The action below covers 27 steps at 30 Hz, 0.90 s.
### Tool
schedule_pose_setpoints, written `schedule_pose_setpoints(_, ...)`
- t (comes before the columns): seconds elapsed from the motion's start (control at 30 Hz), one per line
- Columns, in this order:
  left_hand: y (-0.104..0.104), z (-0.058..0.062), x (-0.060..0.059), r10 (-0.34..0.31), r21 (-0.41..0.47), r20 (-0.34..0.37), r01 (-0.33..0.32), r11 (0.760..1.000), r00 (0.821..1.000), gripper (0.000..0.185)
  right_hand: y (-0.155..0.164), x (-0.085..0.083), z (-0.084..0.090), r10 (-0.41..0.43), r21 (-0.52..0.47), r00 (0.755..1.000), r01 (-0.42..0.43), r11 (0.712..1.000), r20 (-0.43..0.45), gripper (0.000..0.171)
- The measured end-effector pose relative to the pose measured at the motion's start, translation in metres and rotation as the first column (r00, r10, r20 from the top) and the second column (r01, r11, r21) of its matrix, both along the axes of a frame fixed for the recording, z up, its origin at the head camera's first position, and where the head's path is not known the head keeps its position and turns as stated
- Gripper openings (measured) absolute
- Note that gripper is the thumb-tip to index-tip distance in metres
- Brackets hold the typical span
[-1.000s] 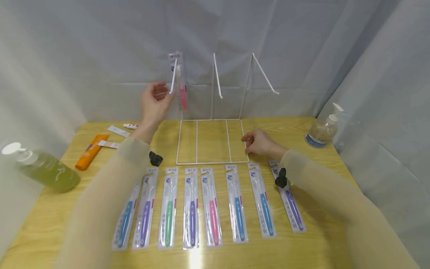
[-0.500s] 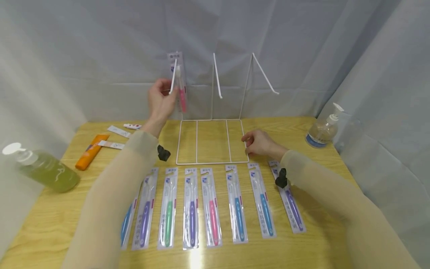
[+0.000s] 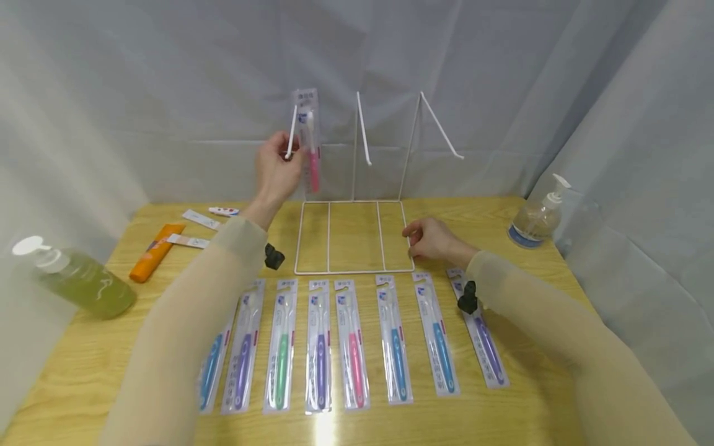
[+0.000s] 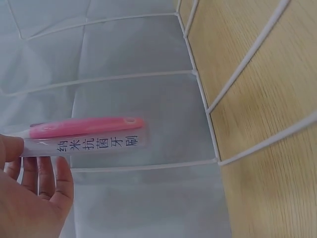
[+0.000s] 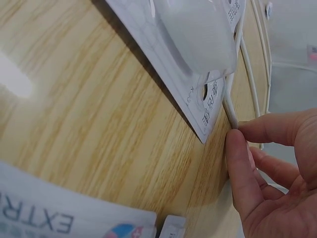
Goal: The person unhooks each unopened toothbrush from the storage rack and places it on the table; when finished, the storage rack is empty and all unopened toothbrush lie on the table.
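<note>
Wooden table [image 3: 100, 378] against a backdrop of grey-white cloth [image 3: 167, 80]; on it a white wire rack [image 3: 354, 236], its flat base lying on the wood and three hooks rising at the rear; in front of the base, a row of packed toothbrushes [image 3: 357, 344] lying side by side, handles blue, purple, green and pink; at far left a pump bottle [image 3: 78, 282] of green liquid on its side, an orange tube [image 3: 152, 252] and small sachets beyond it; at far right a clear soap dispenser [image 3: 535, 214] standing upright. Left hand [image 3: 277, 170] raised at the leftmost hook [image 3: 291, 131], fingers curled and pinching a pink toothbrush pack [image 3: 310, 139], which hangs upright at that hook, against the cloth; in the left wrist view the thumb and fingers [image 4: 47, 173] close on the pack's edge. Right hand [image 3: 432, 238] low on the table at the right edge of the rack base, fingers bent, thumb and forefinger [image 5: 242, 168] pinching the wire near its front corner, just beside the top of one lying pack.
</note>
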<state>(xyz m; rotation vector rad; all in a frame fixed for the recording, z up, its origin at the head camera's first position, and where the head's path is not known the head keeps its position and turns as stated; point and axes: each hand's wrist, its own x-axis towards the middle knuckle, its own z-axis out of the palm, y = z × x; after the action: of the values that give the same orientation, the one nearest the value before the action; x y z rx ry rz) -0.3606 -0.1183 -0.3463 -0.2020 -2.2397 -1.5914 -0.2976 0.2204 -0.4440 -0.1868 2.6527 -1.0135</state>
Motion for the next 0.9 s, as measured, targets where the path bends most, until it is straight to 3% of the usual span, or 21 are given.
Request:
schedule_pose_setpoints(0.23,-0.005,-0.005,0.014,-0.106,-0.077,0.047,0.110,0.991,0.993,0.027,0.003,-0.005,-0.005,-0.003,-0.010,1.000,0.003,1.000,-0.005,0.051)
schedule_pose_setpoints(0.4,-0.027,-0.013,0.039,-0.172,-0.116,0.114,0.185,0.976,0.979,0.027,0.002,-0.006,-0.006,0.001,-0.007,1.000,-0.001,1.000,-0.011,0.051)
schedule_pose_setpoints(0.57,-0.068,-0.020,0.069,-0.177,-0.203,0.241,0.228,0.952,0.954,0.027,0.001,-0.007,-0.006,-0.003,-0.011,1.000,0.003,1.000,-0.012,0.051)
schedule_pose_setpoints(0.7,-0.106,-0.032,0.096,-0.158,-0.233,0.376,0.258,0.938,0.913,0.035,0.000,-0.006,-0.005,-0.009,-0.010,1.000,0.009,1.000,-0.008,0.051)
schedule_pose_setpoints(0.9,-0.168,-0.048,0.135,-0.167,-0.216,0.546,0.330,0.919,0.821,0.045,-0.002,-0.004,-0.004,-0.002,-0.014,1.000,0.002,1.000,-0.001,0.052)
